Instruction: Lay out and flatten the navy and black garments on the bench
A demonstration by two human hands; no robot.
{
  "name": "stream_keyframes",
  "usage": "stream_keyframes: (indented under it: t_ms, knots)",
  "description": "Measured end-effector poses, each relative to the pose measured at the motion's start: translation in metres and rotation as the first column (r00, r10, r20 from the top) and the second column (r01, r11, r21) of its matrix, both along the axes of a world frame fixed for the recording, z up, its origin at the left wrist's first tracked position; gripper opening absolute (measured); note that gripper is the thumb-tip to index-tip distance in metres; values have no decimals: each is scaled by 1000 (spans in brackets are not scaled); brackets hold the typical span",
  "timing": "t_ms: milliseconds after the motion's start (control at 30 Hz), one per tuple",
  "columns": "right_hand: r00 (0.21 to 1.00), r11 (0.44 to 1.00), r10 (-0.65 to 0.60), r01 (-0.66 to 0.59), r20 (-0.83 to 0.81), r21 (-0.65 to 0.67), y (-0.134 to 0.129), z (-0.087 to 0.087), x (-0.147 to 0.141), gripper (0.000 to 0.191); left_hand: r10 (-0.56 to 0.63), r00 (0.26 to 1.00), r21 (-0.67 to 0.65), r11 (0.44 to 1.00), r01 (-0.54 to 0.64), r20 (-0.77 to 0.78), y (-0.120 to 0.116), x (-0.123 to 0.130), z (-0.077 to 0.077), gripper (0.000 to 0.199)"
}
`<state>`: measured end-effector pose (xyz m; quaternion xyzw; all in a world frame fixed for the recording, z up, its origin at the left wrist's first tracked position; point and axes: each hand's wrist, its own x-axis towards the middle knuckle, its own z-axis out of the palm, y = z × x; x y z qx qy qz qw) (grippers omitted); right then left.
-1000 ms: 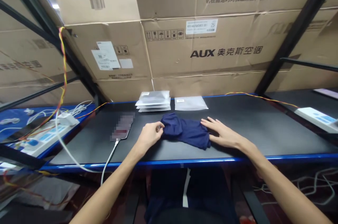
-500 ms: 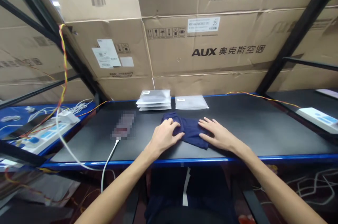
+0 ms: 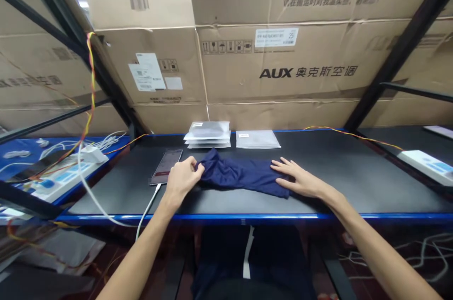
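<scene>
A navy blue cloth (image 3: 244, 175) lies stretched sideways on the black tabletop, rumpled at its left part and flatter at the right. My left hand (image 3: 184, 176) pinches its left end between thumb and fingers. On the cloth's right end rests my right hand (image 3: 295, 177), palm down with the fingers spread. What kind of garment or fabric piece the cloth is, I cannot tell.
A phone (image 3: 165, 168) on a white cable lies just left of my left hand. Behind the cloth are a stack of clear packets (image 3: 208, 135) and another packet pile (image 3: 257, 139). Power strips (image 3: 428, 165) sit at both sides. Cardboard (image 3: 283, 87) walls the back.
My left hand has moved left, drawing the bunched end of the cloth out so it lies longer. My right hand stays flat on the other end, slightly further right.
</scene>
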<state>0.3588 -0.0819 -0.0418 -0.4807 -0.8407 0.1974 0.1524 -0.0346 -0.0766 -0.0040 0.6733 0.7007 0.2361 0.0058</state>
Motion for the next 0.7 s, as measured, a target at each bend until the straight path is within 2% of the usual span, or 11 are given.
stream_keyframes:
  t_ms: [133, 200, 233, 300, 367, 400, 467, 533, 633, 700]
  knots:
    - [1000, 999, 1, 0, 7, -35, 2, 3, 4, 59, 23, 991, -167, 985, -45, -134, -4, -12, -10, 21]
    - [1000, 999, -1, 1, -3, -42, 4, 3, 5, 59, 9, 989, -147, 989, -31, -146, -6, -14, -9, 16]
    - [1000, 999, -3, 2, -12, -38, 4, 2, 6, 58, -7, 989, -95, 995, -6, -145, -6, -14, -7, 18]
    - [999, 1000, -8, 7, -43, -18, 4, 1, 5, 56, -87, 987, 55, 994, 96, -137, -7, -11, -2, 27]
    - [994, 999, -32, 33, -103, 11, 2, 0, 4, 51, -234, 966, 160, 955, 249, -112, -5, -6, 2, 26]
    - [989, 998, -48, 52, -143, 26, 0, 1, 4, 47, -324, 942, 170, 927, 335, -90, -3, -4, 3, 25]
    - [973, 995, -79, 91, -215, 43, -5, 2, 2, 42, -481, 875, 128, 866, 483, -46, 1, 0, 1, 26]
    - [967, 991, -103, 118, -232, 54, -10, 3, 1, 39, -565, 825, 50, 823, 566, -31, 7, 3, -5, 31]
    - [976, 986, -121, 139, -181, 89, -17, 0, -2, 42, -577, 816, -38, 817, 576, -30, 16, 4, -16, 37]
    - [978, 983, -128, 146, -162, 106, -20, -4, -3, 41, -563, 827, -45, 826, 562, -11, 19, 4, -21, 36]
